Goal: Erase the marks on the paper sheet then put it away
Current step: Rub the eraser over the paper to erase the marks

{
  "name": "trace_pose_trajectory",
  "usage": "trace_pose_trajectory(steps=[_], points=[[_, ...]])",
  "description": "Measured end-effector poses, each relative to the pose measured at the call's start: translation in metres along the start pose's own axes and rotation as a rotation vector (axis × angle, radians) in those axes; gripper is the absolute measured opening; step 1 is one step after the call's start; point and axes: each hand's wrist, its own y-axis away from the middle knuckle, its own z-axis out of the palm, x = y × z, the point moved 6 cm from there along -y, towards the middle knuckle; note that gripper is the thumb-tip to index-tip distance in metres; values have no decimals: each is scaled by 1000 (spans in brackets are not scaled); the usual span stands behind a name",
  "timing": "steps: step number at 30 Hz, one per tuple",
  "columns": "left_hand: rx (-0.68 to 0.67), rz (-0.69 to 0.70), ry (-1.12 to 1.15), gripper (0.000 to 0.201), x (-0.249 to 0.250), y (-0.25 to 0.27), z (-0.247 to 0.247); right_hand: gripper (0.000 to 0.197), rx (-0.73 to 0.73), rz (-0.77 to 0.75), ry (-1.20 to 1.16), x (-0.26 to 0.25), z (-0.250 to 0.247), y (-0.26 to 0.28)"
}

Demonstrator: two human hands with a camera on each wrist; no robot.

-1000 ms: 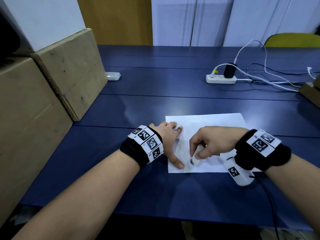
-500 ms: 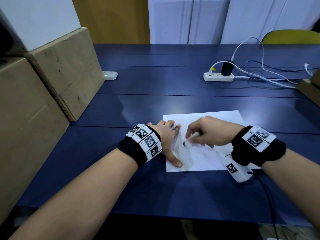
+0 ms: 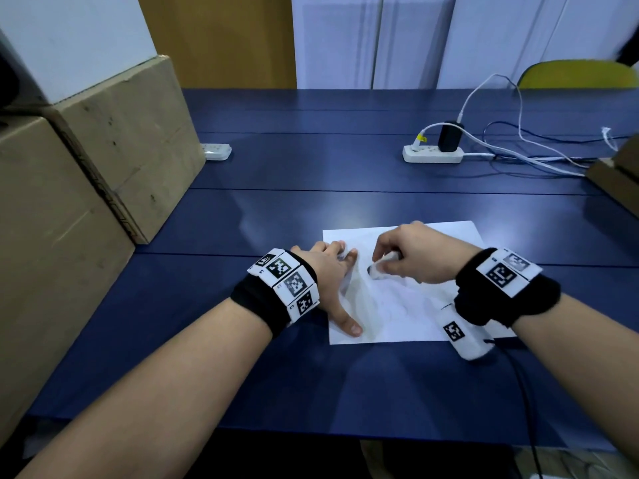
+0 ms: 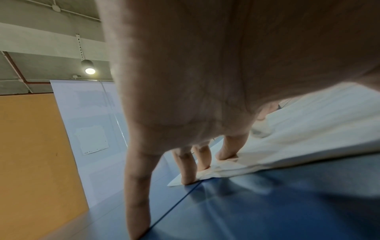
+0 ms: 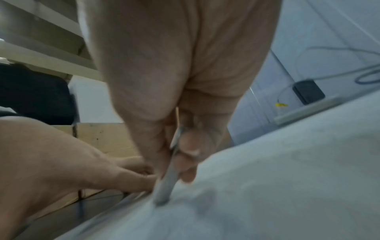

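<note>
Since the frame one second earlier, the right hand (image 3: 416,252) has moved from the near edge of the paper sheet (image 3: 408,305) toward its far half; the left hand (image 3: 330,271) has kept its place on the sheet's left edge.

The sheet lies flat on the blue table (image 3: 311,174), near the front edge, between the two forearms. Its surface shows faint grey smudges and slight wrinkles.

The right hand grasps a white eraser (image 3: 378,269) between thumb and curled fingers; the eraser's darkened tip touches the sheet. In the right wrist view the eraser (image 5: 166,186) stands nearly upright with its lower end on the paper.

The left hand is released, fingers straight and spread, pressing down. In the left wrist view three fingertips (image 4: 226,155) rest on the sheet's edge and the little finger rests on the table.

Cardboard boxes (image 3: 86,188) stand at the left. A power strip (image 3: 432,154) with cables lies at the far right.
</note>
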Motion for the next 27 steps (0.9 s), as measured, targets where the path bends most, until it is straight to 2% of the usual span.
trace_pose_trajectory(steps=[1, 4, 5, 6, 9, 11, 12, 16, 18, 21, 23, 24, 27], points=[[8, 2, -5, 143, 0, 0, 0, 10, -66, -27, 23, -2, 3, 2], [5, -4, -10, 144, 0, -1, 1, 12, -405, -60, -71, -13, 22, 20], [3, -5, -11, 144, 0, -1, 1, 13, -424, -62, -91, -15, 24, 22], [3, -4, -10, 144, 0, -1, 1, 12, -380, -65, -84, -15, 23, 20], [11, 8, -6, 142, 1, 1, -1, 8, -76, -27, -36, -4, 6, 2], [9, 8, -4, 142, 1, 1, -2, 6, 1, -10, -32, -2, 2, -2], [8, 6, -4, 143, 1, 0, -1, 7, -40, -17, -22, -3, 4, 0], [-1, -11, -3, 145, -1, -3, 3, 16, -386, -70, -54, -18, 23, 21], [-2, -11, -2, 146, -1, -4, 3, 14, -329, -64, -78, -17, 21, 19], [6, 0, -3, 145, 0, -2, 1, 6, -68, -1, -71, -2, 8, 2], [12, 0, -1, 144, 0, -2, 1, 5, -24, 13, -67, 2, 5, 0], [14, -4, -2, 144, 0, -2, 1, 6, -78, -7, -70, 0, 7, 3], [-2, -14, -13, 146, 1, -3, 1, 13, -395, -74, -94, -12, 24, 21]])
